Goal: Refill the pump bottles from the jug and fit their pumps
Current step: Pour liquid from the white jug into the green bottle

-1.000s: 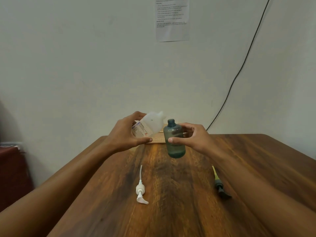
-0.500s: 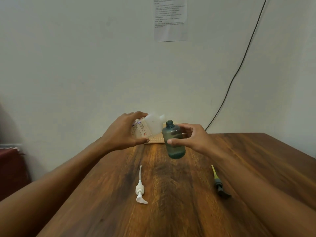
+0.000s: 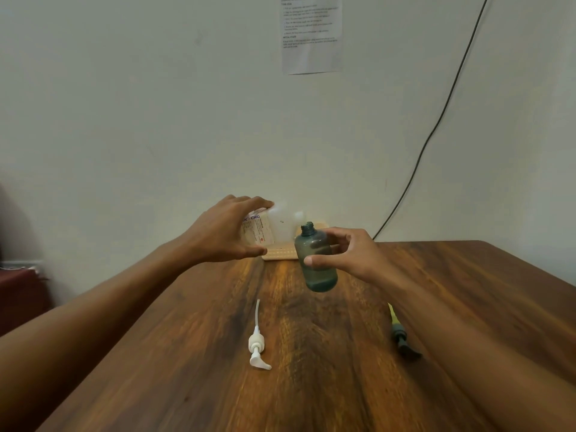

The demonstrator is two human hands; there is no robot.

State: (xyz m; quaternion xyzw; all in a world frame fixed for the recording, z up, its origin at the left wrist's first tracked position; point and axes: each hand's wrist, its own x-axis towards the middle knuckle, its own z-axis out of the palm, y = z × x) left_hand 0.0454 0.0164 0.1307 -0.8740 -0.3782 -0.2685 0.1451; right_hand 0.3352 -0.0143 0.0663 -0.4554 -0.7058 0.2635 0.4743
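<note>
Gripped the translucent white jug (image 3: 277, 226) with the left hand (image 3: 224, 232), fingers curled over the top and thumb underneath, above the far end of the wooden table (image 3: 187, 353). Held the jug tipped on its side, label toward the camera, spout aimed right and just beside the open neck of the teal pump bottle (image 3: 316, 266). Clasped that bottle in the right hand (image 3: 355, 254), thumb across the front and fingers curled behind, clear of the tabletop, top leaning slightly left. Could not confirm any flow between spout and neck. Found the white pump (image 3: 257, 344) lying flat nearer the camera, dip tube pointing away, and the dark pump (image 3: 402, 338) with its yellowish tube lying to the right, beside the right forearm. Noted a tan pad (image 3: 280, 253) behind the jug, plus a printed sheet (image 3: 311, 32) and a black cable (image 3: 436, 126) on the wall.
</note>
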